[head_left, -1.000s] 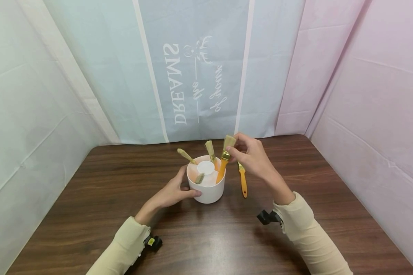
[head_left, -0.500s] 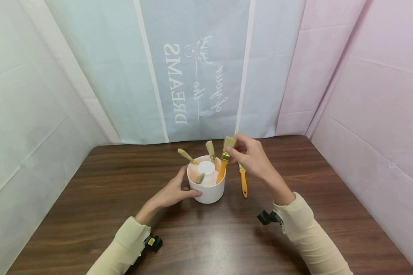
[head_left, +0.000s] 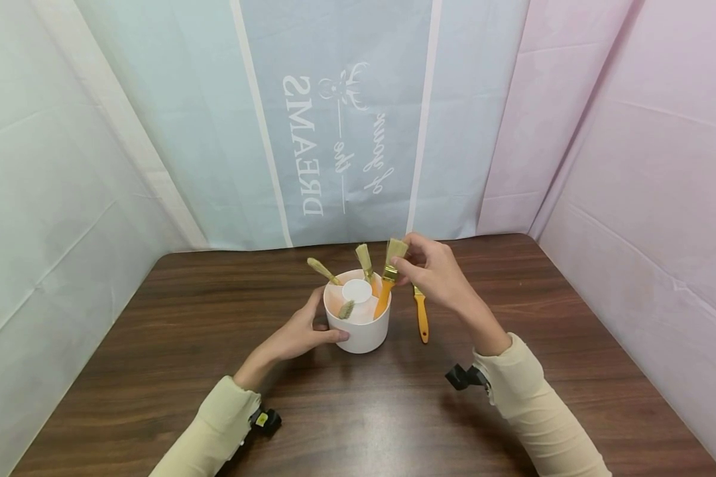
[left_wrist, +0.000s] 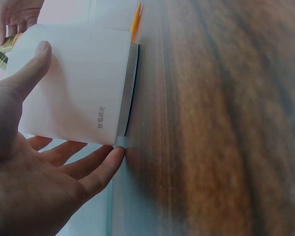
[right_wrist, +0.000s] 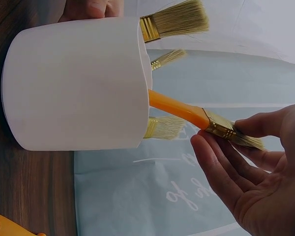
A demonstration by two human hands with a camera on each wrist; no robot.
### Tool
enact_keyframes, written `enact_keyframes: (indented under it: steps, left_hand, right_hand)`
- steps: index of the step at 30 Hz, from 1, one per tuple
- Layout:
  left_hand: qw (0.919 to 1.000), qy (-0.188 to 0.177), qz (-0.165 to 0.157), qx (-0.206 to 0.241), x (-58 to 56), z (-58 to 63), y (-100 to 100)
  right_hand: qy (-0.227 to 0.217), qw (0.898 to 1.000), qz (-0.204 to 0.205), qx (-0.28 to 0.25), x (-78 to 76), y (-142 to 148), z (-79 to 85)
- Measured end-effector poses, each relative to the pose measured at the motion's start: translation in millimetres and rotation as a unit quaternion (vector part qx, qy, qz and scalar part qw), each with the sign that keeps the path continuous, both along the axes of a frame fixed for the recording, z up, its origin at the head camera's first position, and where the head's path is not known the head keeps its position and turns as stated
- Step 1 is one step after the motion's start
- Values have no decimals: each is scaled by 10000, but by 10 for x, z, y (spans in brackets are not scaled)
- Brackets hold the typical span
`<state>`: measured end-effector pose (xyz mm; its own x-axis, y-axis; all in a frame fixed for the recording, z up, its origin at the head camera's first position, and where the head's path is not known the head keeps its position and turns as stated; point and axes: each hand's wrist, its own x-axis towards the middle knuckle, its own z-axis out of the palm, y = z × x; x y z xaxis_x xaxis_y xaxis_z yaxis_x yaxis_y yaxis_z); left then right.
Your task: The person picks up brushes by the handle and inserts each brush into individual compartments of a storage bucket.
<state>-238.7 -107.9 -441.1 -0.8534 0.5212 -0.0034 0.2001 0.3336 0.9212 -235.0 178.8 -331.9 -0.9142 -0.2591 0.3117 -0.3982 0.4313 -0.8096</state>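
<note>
A white round holder [head_left: 364, 336] with inner compartments stands upright on the table. My left hand [head_left: 295, 333] grips its left side, thumb at the front and fingers around the back, as the left wrist view shows. My right hand [head_left: 438, 270] pinches a paintbrush [head_left: 386, 291] near its metal band and bristles; the orange handle points down into the holder's right side. Three more paintbrushes stand bristles up inside: one leaning left [head_left: 322, 269], one at the back [head_left: 364, 260], one at the front [head_left: 347, 309]. In the right wrist view the thumb and fingers meet around the held paintbrush [right_wrist: 187, 112].
Another orange-handled paintbrush [head_left: 421, 318] lies on the dark wood table [head_left: 358, 411], right of the holder and partly under the right hand. Behind the table hangs a pale blue cloth [head_left: 346, 40] with lettering. Light fabric walls stand on both sides.
The held paintbrush has sunk very slightly lower into the holder, the right hand with it. My left hand keeps its grip on the holder without visible movement.
</note>
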Motion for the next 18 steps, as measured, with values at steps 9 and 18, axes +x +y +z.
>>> enact_keyframes:
  steps: [9, 18]
  left_hand:
    - [10000, -32, 38, -51, 15, 8, -2]
    - [10000, 16, 51, -75, 12, 5, 3]
  right_hand:
    - [27, 9999, -5, 134, -1, -1, -1]
    - [-18, 9999, 35, 121, -6, -2, -9]
